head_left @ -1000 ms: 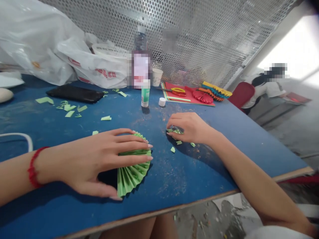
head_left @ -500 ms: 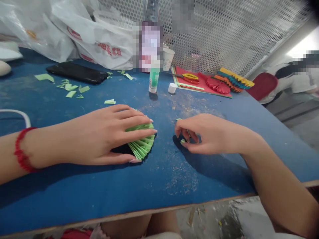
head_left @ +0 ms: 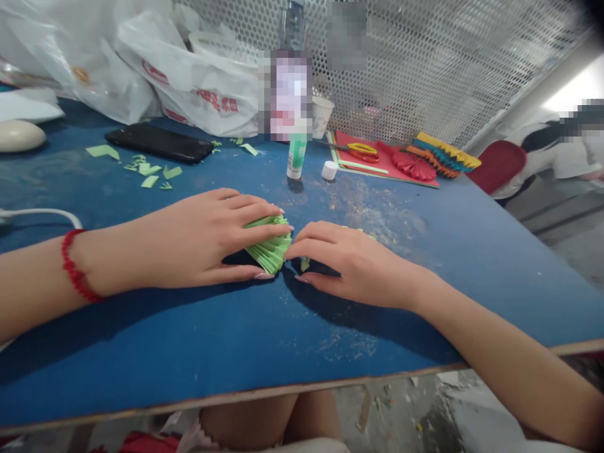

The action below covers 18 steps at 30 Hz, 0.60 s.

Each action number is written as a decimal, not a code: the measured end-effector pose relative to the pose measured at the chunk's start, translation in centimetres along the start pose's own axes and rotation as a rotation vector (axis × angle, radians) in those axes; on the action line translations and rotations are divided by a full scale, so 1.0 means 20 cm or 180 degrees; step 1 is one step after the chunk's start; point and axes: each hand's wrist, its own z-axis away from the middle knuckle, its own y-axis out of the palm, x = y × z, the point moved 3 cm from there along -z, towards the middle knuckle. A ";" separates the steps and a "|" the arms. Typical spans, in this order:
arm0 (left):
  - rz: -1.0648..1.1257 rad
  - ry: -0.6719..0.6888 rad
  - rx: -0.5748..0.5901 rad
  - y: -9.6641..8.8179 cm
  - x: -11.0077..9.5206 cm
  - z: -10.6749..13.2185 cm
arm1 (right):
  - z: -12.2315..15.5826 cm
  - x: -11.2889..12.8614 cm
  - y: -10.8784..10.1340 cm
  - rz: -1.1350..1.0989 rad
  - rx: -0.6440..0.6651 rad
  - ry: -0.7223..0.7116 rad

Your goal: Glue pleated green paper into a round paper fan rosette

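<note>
My left hand (head_left: pixel 207 236) is curved over a green pleated paper fan (head_left: pixel 268 245) on the blue table, thumb at its near edge and fingers across its top. Part of the fan is hidden under the palm. Close by on the right, my right hand (head_left: pixel 353 258) is bent with its fingertips down by the fan's right edge. A small green paper scrap (head_left: pixel 304 264) shows at its thumb, between thumb and fingers; how firmly it is pinched cannot be made out. Another green paper piece (head_left: pixel 361 233) lies partly hidden behind that hand.
Beyond my hands stand an uncapped glue stick (head_left: pixel 296 157) and its white cap (head_left: pixel 329 170). A black phone (head_left: pixel 160 143) lies left among green scraps (head_left: pixel 150 171). Scissors (head_left: pixel 362 151) rest on coloured paper sheets at the back right, beside folded paper fans (head_left: pixel 415 165). Plastic bags (head_left: pixel 202 88) line the back.
My right hand has moved left to the fan's edge, and the small scrap at its thumb has moved with it. My left hand stays over the fan. The view has shifted slightly.
</note>
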 end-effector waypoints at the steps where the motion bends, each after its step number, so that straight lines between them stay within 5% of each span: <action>1: -0.0002 0.0016 -0.0026 0.00 0.01 0.00 | 0.00 0.00 0.00 -0.0087 -0.0058 -0.0102; 6: -0.0158 0.0119 -0.0094 0.00 0.10 0.00 | 0.01 -0.04 -0.05 -0.0445 -0.0371 -0.0155; 11: -0.0465 0.0025 -0.0148 -0.01 0.18 0.02 | -0.01 -0.06 -0.02 -0.0611 -0.0245 -0.0189; 18: -0.0875 0.0267 -0.0431 -0.04 0.13 0.03 | -0.07 -0.07 0.05 -0.1067 -0.0497 0.0067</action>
